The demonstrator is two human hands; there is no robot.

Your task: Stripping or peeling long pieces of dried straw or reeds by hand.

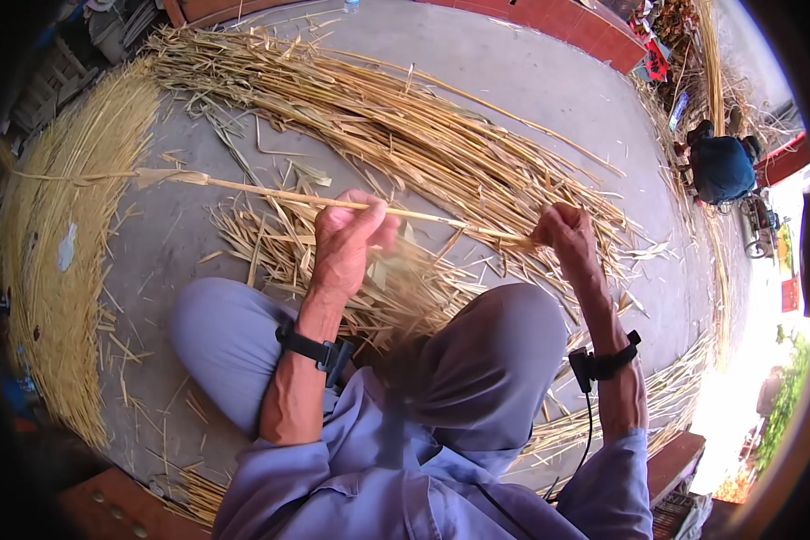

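A long dry plant stalk point(277, 194), reed-like, runs across in front of me, its thin end reaching over the left-hand bundle. My left hand point(349, 229) is closed around its middle, the thumb along the top; the fingers are slightly blurred. At the stalk's right end, my right hand point(565, 226) pinches the tip with bent fingers. Whether it grips bare stem or a leaf sheath is hard to see. A papery sheath point(172, 177) still wraps part of the stalk on the left. Below the hands, between my knees, lies a heap of stripped dry leaves point(270, 246).
Beyond my hands spreads a large pile of leafy stalks point(412, 128). A thick bundle of smooth pale stalks point(54, 283) lies at left. More stalks point(675, 378) lie at right. A person in dark blue point(722, 169) crouches at far right near a parked vehicle point(757, 226).
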